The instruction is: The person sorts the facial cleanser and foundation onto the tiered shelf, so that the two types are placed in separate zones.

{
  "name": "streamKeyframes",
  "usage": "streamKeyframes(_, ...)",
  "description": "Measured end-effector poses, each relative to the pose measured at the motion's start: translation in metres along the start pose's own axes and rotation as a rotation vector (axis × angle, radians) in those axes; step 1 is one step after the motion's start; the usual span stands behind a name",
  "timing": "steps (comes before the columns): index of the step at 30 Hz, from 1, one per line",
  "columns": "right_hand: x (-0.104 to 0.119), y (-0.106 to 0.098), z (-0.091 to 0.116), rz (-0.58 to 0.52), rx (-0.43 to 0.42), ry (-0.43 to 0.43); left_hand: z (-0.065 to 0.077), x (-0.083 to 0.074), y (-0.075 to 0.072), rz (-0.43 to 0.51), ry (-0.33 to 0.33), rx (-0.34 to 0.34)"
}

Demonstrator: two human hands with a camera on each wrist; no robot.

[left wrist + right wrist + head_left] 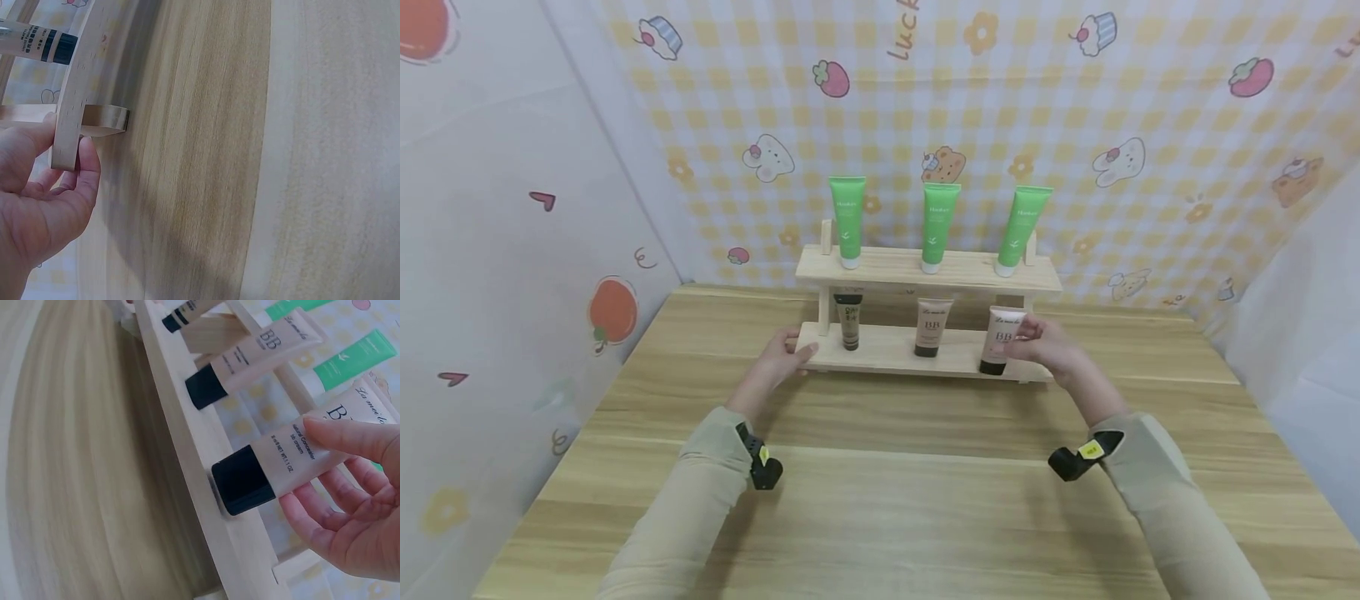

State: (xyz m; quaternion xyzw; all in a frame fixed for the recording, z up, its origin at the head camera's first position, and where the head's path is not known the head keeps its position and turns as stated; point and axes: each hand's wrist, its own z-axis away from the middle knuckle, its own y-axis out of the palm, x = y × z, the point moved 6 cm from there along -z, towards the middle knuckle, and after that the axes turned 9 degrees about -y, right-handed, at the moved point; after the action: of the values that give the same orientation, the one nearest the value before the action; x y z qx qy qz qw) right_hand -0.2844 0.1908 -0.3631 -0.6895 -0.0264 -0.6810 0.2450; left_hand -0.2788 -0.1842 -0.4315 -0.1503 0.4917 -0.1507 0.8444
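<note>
A two-tier wooden shelf (880, 360) stands at the back of the table. My left hand (778, 360) grips the left end of its lower board, thumb on top and fingers beneath, as the left wrist view shows. At the right end, my right hand (1048, 346) pinches a pink BB cream tube (297, 450) between thumb and fingers. That tube stands on its black cap, close over the lower board. Beside it on the same board are another BB cream tube (931, 329) in the middle and a dark-capped tube (849, 323) on the left.
Three green tubes, left (848, 218), middle (938, 225) and right (1022, 227), stand on white caps along the upper board (887, 268). Behind the shelf hangs a checked cloth (880, 125) with cartoon prints. The wooden table (910, 517) stretches out in front.
</note>
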Motion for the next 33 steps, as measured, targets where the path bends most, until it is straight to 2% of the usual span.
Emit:
streamKeyframes(6, -0.002, -0.008, -0.002, 0.0, -0.039, 0.01, -0.001, 0.0, 0.001, 0.008, -0.006, 0.014)
streamKeyframes(17, -0.013, -0.017, -0.003, -0.092, -0.086, 0.02, -0.001, 0.001, 0.006, -0.002, 0.009, 0.008)
streamKeyframes(21, -0.014, -0.017, -0.003, -0.062, -0.085, 0.014, -0.001, 0.0, 0.005, 0.003, 0.014, 0.001)
streamKeyframes(27, -0.018, -0.015, -0.003, -0.022, -0.078, -0.015, -0.001, 0.004, 0.004, -0.055, 0.017, -0.028)
streamKeyframes(30, -0.02, -0.014, -0.003, 0.001, -0.063, -0.025, 0.001, 0.006, 0.005, -0.093, 0.048, -0.067)
streamKeyframes(33, -0.023, -0.012, -0.002, 0.012, -0.053, -0.016, 0.004, 0.006, 0.005, -0.124, 0.115, -0.108)
